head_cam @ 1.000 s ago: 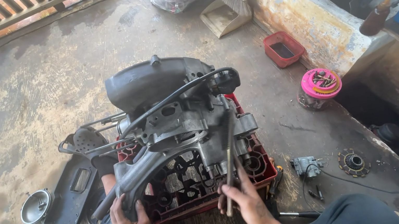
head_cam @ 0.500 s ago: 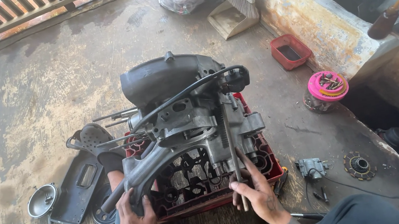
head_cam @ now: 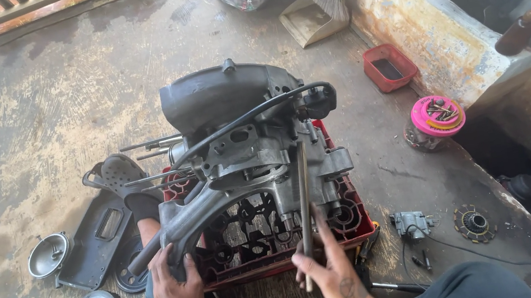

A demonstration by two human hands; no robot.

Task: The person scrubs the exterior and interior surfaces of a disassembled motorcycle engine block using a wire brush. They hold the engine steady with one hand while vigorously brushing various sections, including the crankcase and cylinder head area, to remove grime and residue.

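Engine (head_cam: 243, 138) sits on red crate (head_cam: 353, 220), covers and stator already off, lying on floor. L hand (head_cam: 179, 295) grips the casing arm; R hand (head_cam: 329, 272) holds long rod (head_cam: 304, 213) upright against the case, not yet seated

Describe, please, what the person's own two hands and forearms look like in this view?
Both hands are bare, with no gloves, rings or watch visible. The left hand shows dark grime on its fingers. The right hand carries a small dark tattoo on its back near the wrist. No sleeves reach the wrists; the forearms run out of the picture's lower edge.
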